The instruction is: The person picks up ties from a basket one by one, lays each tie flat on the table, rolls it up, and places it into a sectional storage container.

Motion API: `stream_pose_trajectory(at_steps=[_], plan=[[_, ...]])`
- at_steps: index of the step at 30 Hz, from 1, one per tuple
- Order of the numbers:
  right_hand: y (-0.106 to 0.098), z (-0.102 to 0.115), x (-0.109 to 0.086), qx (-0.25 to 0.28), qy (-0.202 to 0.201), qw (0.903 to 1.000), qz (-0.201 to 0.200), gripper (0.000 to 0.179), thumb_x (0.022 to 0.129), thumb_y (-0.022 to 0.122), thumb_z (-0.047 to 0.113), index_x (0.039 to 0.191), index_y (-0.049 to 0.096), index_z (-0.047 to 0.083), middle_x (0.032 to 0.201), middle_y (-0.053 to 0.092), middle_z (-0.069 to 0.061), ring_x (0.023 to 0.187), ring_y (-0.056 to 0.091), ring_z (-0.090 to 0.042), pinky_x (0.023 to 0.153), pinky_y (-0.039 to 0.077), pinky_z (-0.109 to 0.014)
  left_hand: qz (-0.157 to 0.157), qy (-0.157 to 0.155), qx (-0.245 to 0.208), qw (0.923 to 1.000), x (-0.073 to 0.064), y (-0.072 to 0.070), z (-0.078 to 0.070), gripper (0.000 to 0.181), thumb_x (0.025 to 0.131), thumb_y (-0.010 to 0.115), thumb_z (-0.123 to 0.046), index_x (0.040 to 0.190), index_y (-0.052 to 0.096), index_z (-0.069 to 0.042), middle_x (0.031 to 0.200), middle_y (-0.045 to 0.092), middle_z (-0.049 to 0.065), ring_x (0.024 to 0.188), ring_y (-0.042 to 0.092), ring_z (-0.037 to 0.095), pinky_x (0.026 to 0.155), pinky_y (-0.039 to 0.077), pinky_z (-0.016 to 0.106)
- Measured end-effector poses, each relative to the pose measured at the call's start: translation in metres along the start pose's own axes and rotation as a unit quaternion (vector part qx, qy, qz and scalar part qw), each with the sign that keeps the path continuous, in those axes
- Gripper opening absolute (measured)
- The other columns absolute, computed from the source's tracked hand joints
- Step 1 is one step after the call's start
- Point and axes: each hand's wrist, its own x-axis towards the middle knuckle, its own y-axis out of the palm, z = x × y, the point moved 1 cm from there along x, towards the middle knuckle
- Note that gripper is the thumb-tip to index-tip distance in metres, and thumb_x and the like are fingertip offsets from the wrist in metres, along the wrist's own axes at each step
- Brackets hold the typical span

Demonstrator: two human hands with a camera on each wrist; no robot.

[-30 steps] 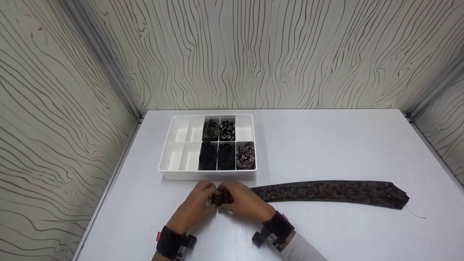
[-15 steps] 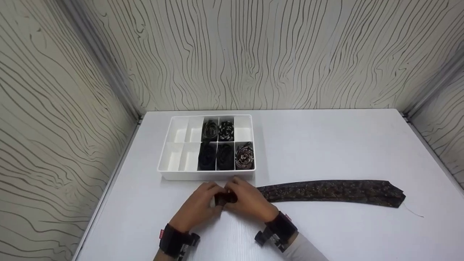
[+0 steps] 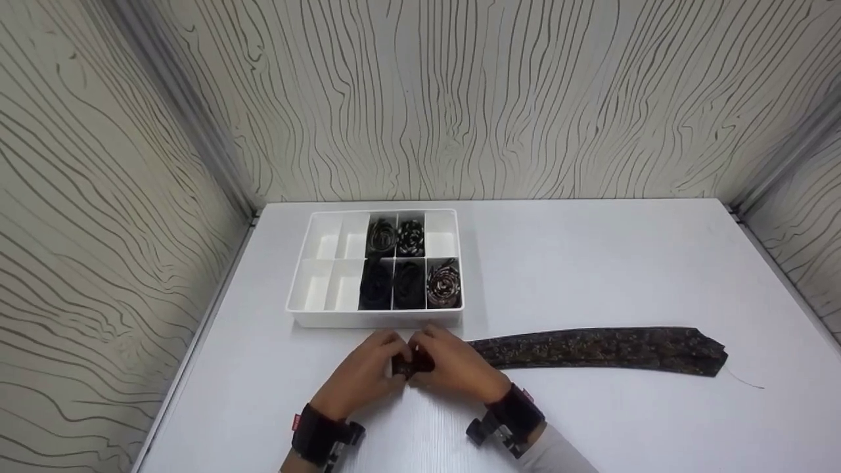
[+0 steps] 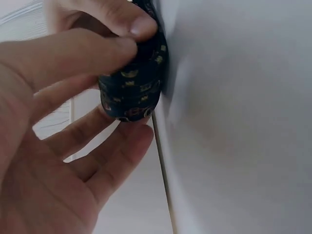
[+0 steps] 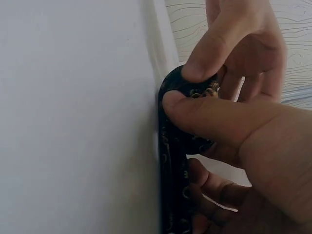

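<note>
A dark patterned necktie (image 3: 591, 348) lies along the table, its wide pointed end off to the right with a loose thread. Its left end is wound into a roll (image 4: 131, 92) that both hands hold at the table surface. My left hand (image 3: 361, 374) grips the roll from the left, thumb and fingers around its side. From the right, my right hand (image 3: 456, 364) pinches the same roll, its thumb pressed on the coil in the right wrist view. Much of the roll is hidden behind the fingers in the head view.
Just beyond the hands stands a white divided box (image 3: 378, 318). Several rolled neckties sit in its compartments, among them a brown-and-white one (image 3: 444, 284) at the front right; other compartments are bare. Wood-grain-patterned panels (image 3: 447, 98) rise behind and beside the white table (image 3: 591, 263).
The necktie's wide end has drawn slightly left. Both hands have shifted a little to the right, still holding the roll, while the box stays in place.
</note>
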Motion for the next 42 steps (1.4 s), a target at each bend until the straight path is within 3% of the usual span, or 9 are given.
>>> stream_pose_trajectory(at_steps=[3, 10, 14, 18, 24, 28, 34, 42], plan=[[0.000, -0.001, -0.002, -0.008, -0.002, 1.0000, 0.001, 0.043, 0.083, 0.090, 0.033, 0.117, 0.070, 0.017, 0.117, 0.066, -0.001, 0.105, 0.064, -0.017, 0.094, 0.058, -0.037, -0.004, 0.012, 0.013, 0.9998, 0.002, 0.000, -0.002, 0.026, 0.082, 0.089, -0.014, 0.104, 0.076, -0.016, 0.110, 0.065, -0.003, 0.105, 0.062, 0.013, 0.096, 0.057, 0.034], [0.001, -0.006, -0.006, -0.014, -0.002, 0.9997, -0.020, 0.036, 0.084, 0.088, 0.023, 0.113, 0.069, 0.016, 0.109, 0.067, 0.002, 0.100, 0.064, -0.014, 0.088, 0.058, -0.034, 0.010, -0.004, -0.011, 0.9999, 0.002, 0.002, -0.003, 0.033, 0.081, 0.087, -0.010, 0.109, 0.072, -0.017, 0.112, 0.064, -0.006, 0.106, 0.062, 0.012, 0.097, 0.057, 0.033], [-0.001, -0.005, -0.007, -0.019, 0.000, 0.9997, -0.013, 0.040, 0.083, 0.089, 0.029, 0.115, 0.069, 0.017, 0.111, 0.066, 0.002, 0.100, 0.064, -0.014, 0.089, 0.058, -0.035, 0.003, 0.017, 0.010, 0.9998, 0.004, 0.000, -0.005, 0.025, 0.082, 0.087, -0.013, 0.104, 0.076, -0.018, 0.108, 0.065, -0.006, 0.106, 0.061, 0.013, 0.097, 0.056, 0.033], [-0.003, -0.008, -0.009, -0.051, -0.012, 0.9982, -0.031, 0.034, 0.085, 0.088, 0.027, 0.112, 0.070, 0.016, 0.109, 0.067, 0.001, 0.098, 0.066, -0.016, 0.087, 0.059, -0.035, 0.002, 0.019, -0.006, 0.9998, 0.006, 0.002, -0.007, 0.029, 0.083, 0.086, -0.013, 0.109, 0.074, -0.017, 0.112, 0.065, -0.005, 0.105, 0.061, 0.011, 0.096, 0.056, 0.031], [-0.007, -0.008, -0.011, -0.028, 0.002, 0.9994, -0.017, 0.043, 0.081, 0.090, 0.035, 0.115, 0.071, 0.017, 0.111, 0.064, 0.001, 0.098, 0.065, -0.015, 0.086, 0.058, -0.034, 0.003, 0.031, 0.009, 0.9995, 0.009, 0.004, -0.010, 0.025, 0.084, 0.088, -0.017, 0.106, 0.076, -0.016, 0.108, 0.065, -0.004, 0.101, 0.061, 0.011, 0.092, 0.056, 0.031], [-0.009, -0.009, -0.013, -0.032, 0.014, 0.9992, -0.021, 0.040, 0.081, 0.091, 0.032, 0.111, 0.071, 0.015, 0.109, 0.065, 0.001, 0.097, 0.065, -0.016, 0.085, 0.058, -0.034, 0.013, 0.018, 0.002, 0.9998, 0.010, 0.003, -0.011, 0.031, 0.083, 0.087, -0.015, 0.111, 0.073, -0.016, 0.109, 0.065, -0.005, 0.100, 0.061, 0.010, 0.092, 0.056, 0.031], [-0.011, -0.009, -0.016, -0.025, -0.001, 0.9995, -0.018, 0.046, 0.079, 0.092, 0.033, 0.116, 0.070, 0.016, 0.110, 0.066, 0.001, 0.098, 0.065, -0.014, 0.087, 0.058, -0.035, 0.025, 0.030, 0.013, 0.9991, 0.010, 0.002, -0.011, 0.027, 0.084, 0.086, -0.013, 0.109, 0.076, -0.017, 0.110, 0.068, -0.004, 0.105, 0.063, 0.012, 0.096, 0.056, 0.032], [-0.011, -0.009, -0.018, -0.040, 0.002, 0.9991, -0.017, 0.048, 0.077, 0.094, 0.034, 0.114, 0.069, 0.017, 0.110, 0.066, 0.001, 0.098, 0.064, -0.015, 0.086, 0.058, -0.034, 0.027, 0.020, 0.002, 0.9994, 0.010, 0.003, -0.014, 0.028, 0.084, 0.087, -0.016, 0.110, 0.075, -0.017, 0.113, 0.066, -0.005, 0.106, 0.063, 0.011, 0.097, 0.057, 0.032]])
